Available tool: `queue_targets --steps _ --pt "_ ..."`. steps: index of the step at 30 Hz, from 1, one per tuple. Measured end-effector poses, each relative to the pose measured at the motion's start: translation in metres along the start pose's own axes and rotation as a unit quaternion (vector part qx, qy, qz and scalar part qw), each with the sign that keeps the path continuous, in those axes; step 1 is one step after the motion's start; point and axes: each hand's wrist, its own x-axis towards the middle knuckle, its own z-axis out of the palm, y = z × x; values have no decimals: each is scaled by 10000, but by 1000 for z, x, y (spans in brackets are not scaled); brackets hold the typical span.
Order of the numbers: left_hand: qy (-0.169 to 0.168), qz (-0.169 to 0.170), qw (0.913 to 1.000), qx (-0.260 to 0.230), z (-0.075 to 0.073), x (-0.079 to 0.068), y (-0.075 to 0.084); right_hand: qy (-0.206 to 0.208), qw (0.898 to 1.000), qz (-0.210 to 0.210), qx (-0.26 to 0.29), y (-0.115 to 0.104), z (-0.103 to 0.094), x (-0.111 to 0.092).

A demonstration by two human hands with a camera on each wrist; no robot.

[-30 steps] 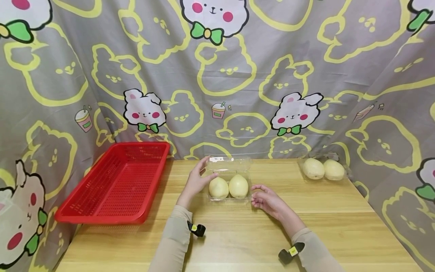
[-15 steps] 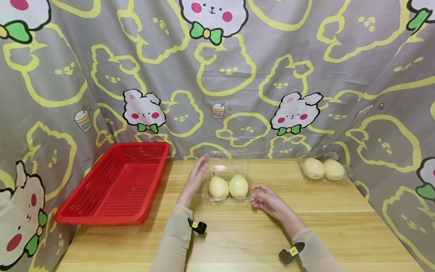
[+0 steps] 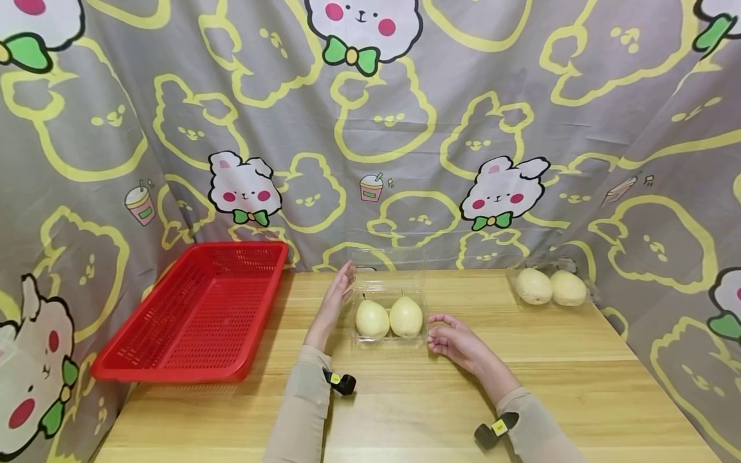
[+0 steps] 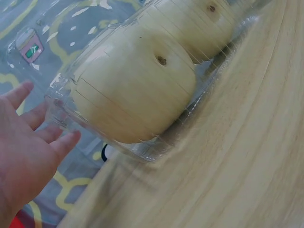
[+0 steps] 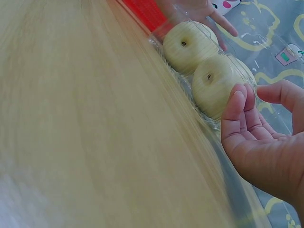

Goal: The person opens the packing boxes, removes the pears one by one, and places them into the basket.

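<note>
Two pale yellow pears, a left one (image 3: 372, 319) and a right one (image 3: 406, 317), sit side by side in a clear plastic clamshell box (image 3: 389, 343) on the table. Its see-through lid (image 3: 389, 260) stands raised behind them. Along the box's left side is my left hand (image 3: 331, 303), fingers stretched out; the left wrist view shows the fingertips (image 4: 71, 137) right at the box edge. My right hand (image 3: 460, 344) has its fingers loosely bent at the box's right side, and in the right wrist view the fingertips (image 5: 237, 97) overlap the pear's edge.
A red perforated plastic basket (image 3: 197, 328) stands at the left of the wooden table (image 3: 405, 411). Another clear pack (image 3: 589, 292) with two pears lies at the back right. A patterned curtain (image 3: 324, 116) hangs close behind the table and on both sides.
My left thumb has come away from above the left pear, and the left fingers have straightened beside the box. The lid has tilted farther up and back. My right hand has stayed put.
</note>
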Motion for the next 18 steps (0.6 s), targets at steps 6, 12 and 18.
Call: queue_targets --steps 6,12,18 --pt "74 -73 9997 -208 1 0 -5 -14 10000 7 -15 0 0 -1" --pt "74 -168 9992 -366 3 -1 -6 -6 10000 -3 -40 0 0 -1" --pt "173 -206 9985 -484 2 1 -18 3 10000 12 -27 -1 0 -1"
